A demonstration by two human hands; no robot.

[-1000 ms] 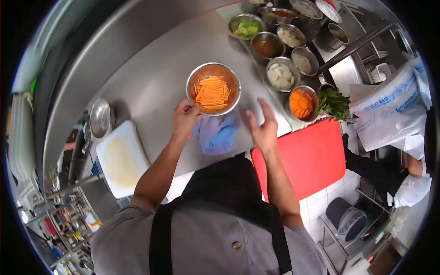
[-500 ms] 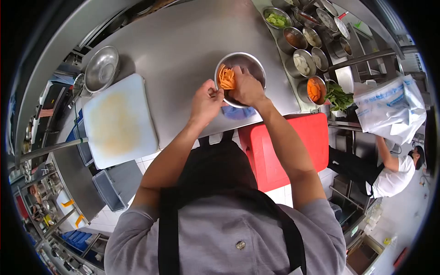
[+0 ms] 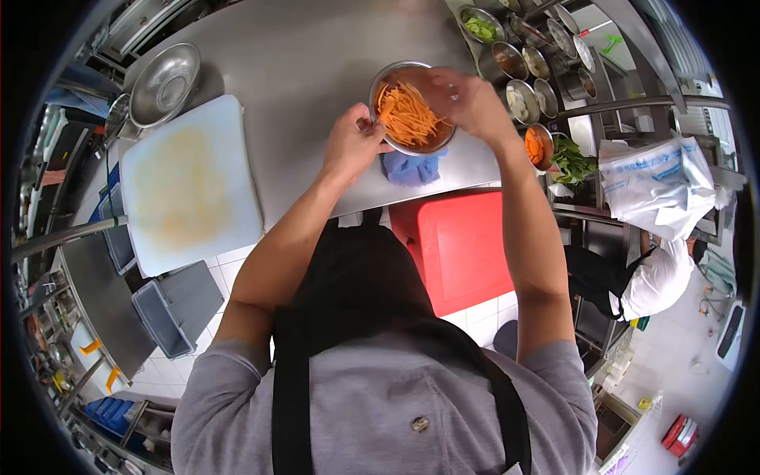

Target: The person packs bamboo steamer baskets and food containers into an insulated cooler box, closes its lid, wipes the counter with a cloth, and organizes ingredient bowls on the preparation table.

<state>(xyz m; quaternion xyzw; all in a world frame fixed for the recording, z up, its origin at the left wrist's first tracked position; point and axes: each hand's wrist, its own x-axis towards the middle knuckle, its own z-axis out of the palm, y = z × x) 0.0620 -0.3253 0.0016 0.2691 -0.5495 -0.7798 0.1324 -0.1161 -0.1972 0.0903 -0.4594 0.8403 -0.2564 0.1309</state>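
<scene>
L hand (image 3: 354, 145) holds bowl (image 3: 405, 75); bag txt (image 3: 636, 167): "ECO BAG".

One camera, worn on the head, looks forward and steeply down from above the near side of the steel bowl (image 3: 402, 73). It sits close enough to see into the bowl. The wide, round view, dark at its edge, takes in the tabletop (image 3: 309, 87) around the bowl, the wearer's apron (image 3: 356, 277) below it, a cutting board (image 3: 190, 186) left of it and a plastic bag (image 3: 657, 182) well right of it.
</scene>
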